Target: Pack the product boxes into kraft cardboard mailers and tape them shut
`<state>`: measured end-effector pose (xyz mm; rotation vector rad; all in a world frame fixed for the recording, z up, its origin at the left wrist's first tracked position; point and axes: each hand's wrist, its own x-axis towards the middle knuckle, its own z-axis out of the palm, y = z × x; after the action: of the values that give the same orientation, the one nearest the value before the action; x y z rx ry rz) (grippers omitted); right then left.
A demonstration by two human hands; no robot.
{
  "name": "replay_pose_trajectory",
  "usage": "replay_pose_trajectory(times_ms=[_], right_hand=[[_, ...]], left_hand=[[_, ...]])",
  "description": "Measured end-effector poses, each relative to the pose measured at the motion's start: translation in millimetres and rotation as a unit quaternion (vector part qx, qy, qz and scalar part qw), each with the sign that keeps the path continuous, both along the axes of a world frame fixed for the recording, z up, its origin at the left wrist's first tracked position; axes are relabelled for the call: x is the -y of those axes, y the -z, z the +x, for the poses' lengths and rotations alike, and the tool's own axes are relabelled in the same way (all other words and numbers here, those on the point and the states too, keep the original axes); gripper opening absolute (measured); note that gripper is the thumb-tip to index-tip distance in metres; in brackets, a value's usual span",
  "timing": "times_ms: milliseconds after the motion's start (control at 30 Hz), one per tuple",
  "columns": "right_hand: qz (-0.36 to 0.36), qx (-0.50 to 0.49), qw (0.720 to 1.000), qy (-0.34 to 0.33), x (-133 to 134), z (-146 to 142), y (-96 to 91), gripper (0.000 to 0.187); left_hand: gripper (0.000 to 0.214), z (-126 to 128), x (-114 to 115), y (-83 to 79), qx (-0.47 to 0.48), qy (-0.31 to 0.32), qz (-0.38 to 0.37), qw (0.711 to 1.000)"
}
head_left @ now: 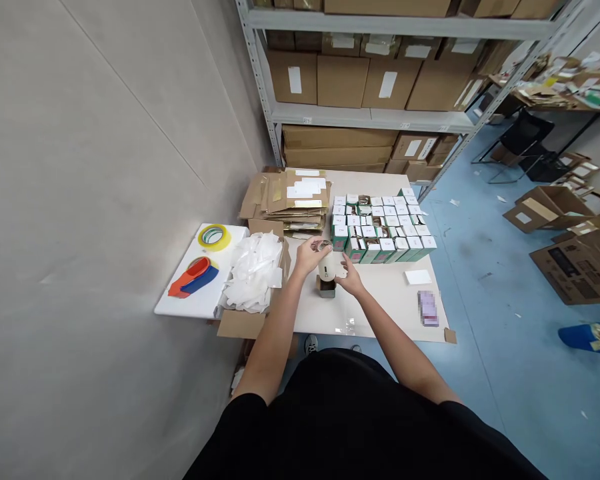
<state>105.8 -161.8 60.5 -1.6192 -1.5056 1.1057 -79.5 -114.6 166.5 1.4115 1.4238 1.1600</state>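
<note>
Near the middle of the frame, a little below centre, both hands meet over the tabletop (pixel 385 303). Between them stands a pale tube (pixel 329 267), upright with its long axis pointing up, sitting on or just above a small brown box (pixel 326 289); I cannot tell whether they touch. The right hand (pixel 351 279) is on the tube's right side, fingers curled against it in what looks like a grip. The left hand (pixel 307 255) is up and to the left, pinched closed on a small round piece (pixel 323 246) held just above the tube's top edge. Both hands are equally close to the tube. Rows of green-and-white boxes (pixel 383 230) stand just behind, and a carton of white bags (pixel 253 273) sits at the left.
</note>
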Motion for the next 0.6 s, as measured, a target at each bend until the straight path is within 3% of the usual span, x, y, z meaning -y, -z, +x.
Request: replay_pose_trajectory(times_ms=[133,267,367,600], right_hand=[[-0.144,0.04,0.987,0.057,6,1,52.0,0.084],[-0.151,0.04,0.984,0.086,12,-9,82.5,0.048],[-0.149,0.024,0.983,0.104,15,-13,92.3,0.026],[-0.131,0.0,0.982,0.134,23,-10,95.2,0.027]], left_hand=[[0.042,0,9,39.6,0.002,-0.03,-0.027,0.999],[0.043,1,16,72.9,-0.002,-0.012,-0.041,0.999],[0.044,-1,23,91.8,-0.008,0.014,-0.042,0.999],[0.045,1,39,125.5,-0.032,0.065,-0.056,0.996]])
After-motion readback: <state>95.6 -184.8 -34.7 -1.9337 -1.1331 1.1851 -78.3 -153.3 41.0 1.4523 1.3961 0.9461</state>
